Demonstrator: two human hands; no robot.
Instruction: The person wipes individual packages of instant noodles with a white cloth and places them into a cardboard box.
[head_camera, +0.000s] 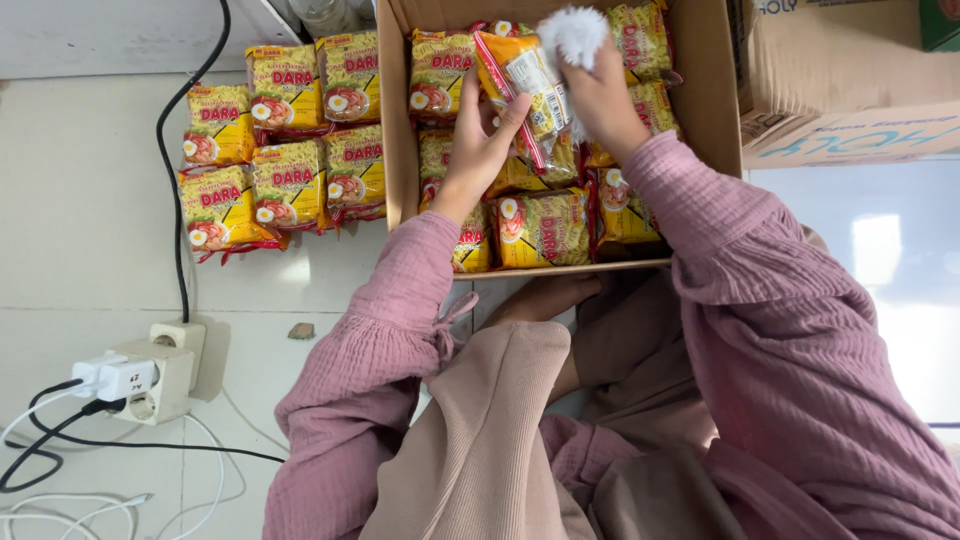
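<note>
A yellow and red noodle packet (528, 88) is lifted above an open cardboard box (398, 130), held at its lower edge by my left hand (476, 150). My right hand (600, 100) grips a fluffy white cloth (573, 32) and presses it against the packet's upper right side. Several more noodle packets (543, 228) of the same kind fill the box beneath both hands. Pink sleeves cover both my arms.
Several matching packets (285, 140) lie in rows on the pale floor left of the box. A black cable (180, 180) runs down to a white power strip (150, 378) with plugs and white cords. Another cardboard box (850, 90) stands at the upper right.
</note>
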